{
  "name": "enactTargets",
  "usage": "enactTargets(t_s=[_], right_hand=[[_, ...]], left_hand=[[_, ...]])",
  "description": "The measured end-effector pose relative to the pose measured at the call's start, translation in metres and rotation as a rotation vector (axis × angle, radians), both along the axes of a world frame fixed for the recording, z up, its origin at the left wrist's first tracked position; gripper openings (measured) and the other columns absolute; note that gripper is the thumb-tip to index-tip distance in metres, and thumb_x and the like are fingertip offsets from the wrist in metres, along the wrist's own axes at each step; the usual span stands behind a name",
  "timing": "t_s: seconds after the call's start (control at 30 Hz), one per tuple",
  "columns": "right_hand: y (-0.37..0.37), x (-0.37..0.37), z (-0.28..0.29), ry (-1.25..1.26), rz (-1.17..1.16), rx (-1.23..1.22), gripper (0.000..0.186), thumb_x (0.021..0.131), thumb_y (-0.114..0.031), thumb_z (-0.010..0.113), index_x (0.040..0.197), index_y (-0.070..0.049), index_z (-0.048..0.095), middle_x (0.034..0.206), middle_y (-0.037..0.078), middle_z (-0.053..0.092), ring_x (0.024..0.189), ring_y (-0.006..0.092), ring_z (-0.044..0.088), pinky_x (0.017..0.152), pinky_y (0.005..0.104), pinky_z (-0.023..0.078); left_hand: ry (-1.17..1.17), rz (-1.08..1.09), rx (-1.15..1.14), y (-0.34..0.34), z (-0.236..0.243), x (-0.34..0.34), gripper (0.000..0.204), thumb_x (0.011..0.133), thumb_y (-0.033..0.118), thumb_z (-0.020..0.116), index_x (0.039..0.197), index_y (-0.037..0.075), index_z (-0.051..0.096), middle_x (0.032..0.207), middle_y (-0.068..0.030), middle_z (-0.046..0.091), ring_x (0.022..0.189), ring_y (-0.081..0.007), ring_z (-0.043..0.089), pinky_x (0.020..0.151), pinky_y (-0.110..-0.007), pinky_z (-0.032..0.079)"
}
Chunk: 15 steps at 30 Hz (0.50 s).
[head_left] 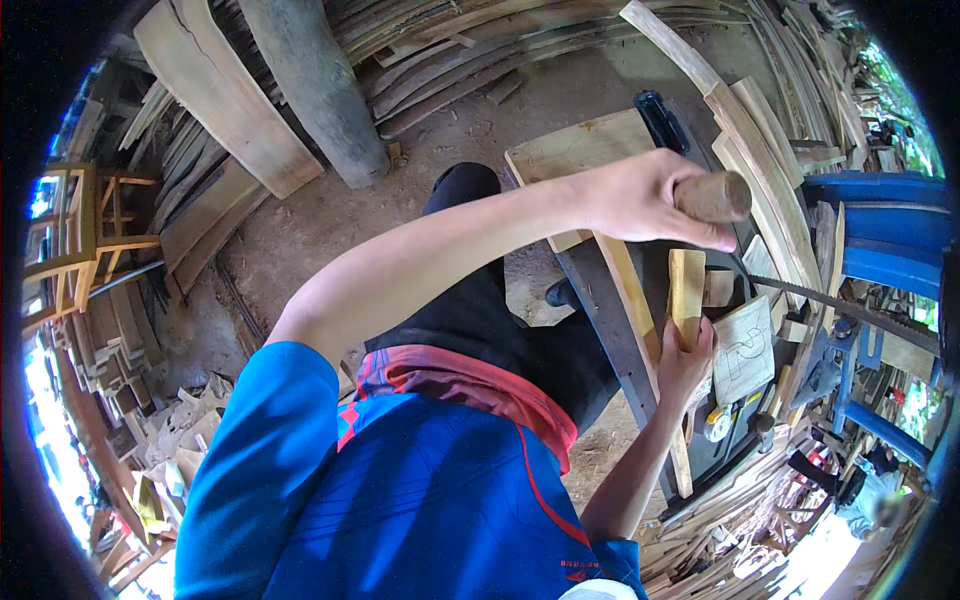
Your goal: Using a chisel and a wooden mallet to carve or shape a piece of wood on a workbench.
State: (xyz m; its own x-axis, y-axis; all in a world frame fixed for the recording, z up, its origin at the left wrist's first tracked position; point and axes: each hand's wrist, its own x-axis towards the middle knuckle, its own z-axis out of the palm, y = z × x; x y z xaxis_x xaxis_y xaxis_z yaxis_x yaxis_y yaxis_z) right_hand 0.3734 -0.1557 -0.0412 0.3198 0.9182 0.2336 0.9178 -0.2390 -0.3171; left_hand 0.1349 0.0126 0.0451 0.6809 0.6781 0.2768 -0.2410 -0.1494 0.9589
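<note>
My left arm reaches across to the right over a dark workbench (pixel 608 305). My left hand (pixel 640 195) is closed round a thick, round wooden handle (pixel 715 197), whose blunt end points up; its lower part is hidden. Below it my right hand (pixel 686 365) grips a pale, squared wooden block (pixel 687 285) on the bench. Just beyond this block is a smaller wood piece (pixel 718 287). A flat pale panel with a line drawing (pixel 745 350) lies to the right of my right hand. A yellow-and-white tape measure (pixel 717 425) sits nearby.
A long toothed saw blade (pixel 845 303) extends to the right of the bench. A wide board (pixel 585 148) and a dark case (pixel 661 122) lie at its far end. Blue metal machinery (pixel 880 235) stands right. Another person (pixel 870 505) is at lower right. Stacked planks (pixel 500 70) line the back.
</note>
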Motion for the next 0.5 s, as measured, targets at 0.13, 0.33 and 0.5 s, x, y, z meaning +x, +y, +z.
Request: enactTargets(t_s=[0.13, 0.33, 0.5], right_hand=[[0.011, -0.007, 0.061, 0.344, -0.1, -0.066, 0.057, 0.085, -0.033, 0.071, 0.128, -0.001, 0.051, 0.1, 0.017, 0.068, 0.086, 0.0244, 0.067, 0.07, 0.0345, 0.054], [0.004, -0.011, 0.187, 0.729, 0.289, 0.503, 0.062, 0.092, -0.041, 0.05, 0.131, 0.006, 0.04, 0.11, 0.023, 0.06, 0.084, 0.0269, 0.062, 0.072, 0.0361, 0.051], [0.034, -0.079, 0.205, 0.051, 0.48, -0.021, 0.05, 0.092, -0.024, 0.059, 0.129, 0.007, 0.046, 0.114, 0.023, 0.061, 0.104, 0.0274, 0.06, 0.089, 0.0373, 0.046]], left_hand=[[-0.095, -0.018, -0.056, -0.005, -0.01, 0.004, 0.035, 0.083, 0.034, 0.075, 0.1, 0.005, 0.065, 0.084, 0.0001, 0.065, 0.076, -0.0111, 0.059, 0.069, -0.03, 0.047], [-0.051, 0.064, -0.026, -0.005, -0.001, 0.004, 0.024, 0.084, 0.022, 0.074, 0.09, 0.002, 0.063, 0.074, 0.003, 0.058, 0.07, -0.0052, 0.05, 0.064, -0.026, 0.044], [0.001, 0.113, -0.018, -0.005, -0.008, -0.002, 0.024, 0.083, 0.022, 0.074, 0.087, 0.001, 0.062, 0.072, 0.0032, 0.057, 0.07, -0.0054, 0.049, 0.065, -0.026, 0.044]])
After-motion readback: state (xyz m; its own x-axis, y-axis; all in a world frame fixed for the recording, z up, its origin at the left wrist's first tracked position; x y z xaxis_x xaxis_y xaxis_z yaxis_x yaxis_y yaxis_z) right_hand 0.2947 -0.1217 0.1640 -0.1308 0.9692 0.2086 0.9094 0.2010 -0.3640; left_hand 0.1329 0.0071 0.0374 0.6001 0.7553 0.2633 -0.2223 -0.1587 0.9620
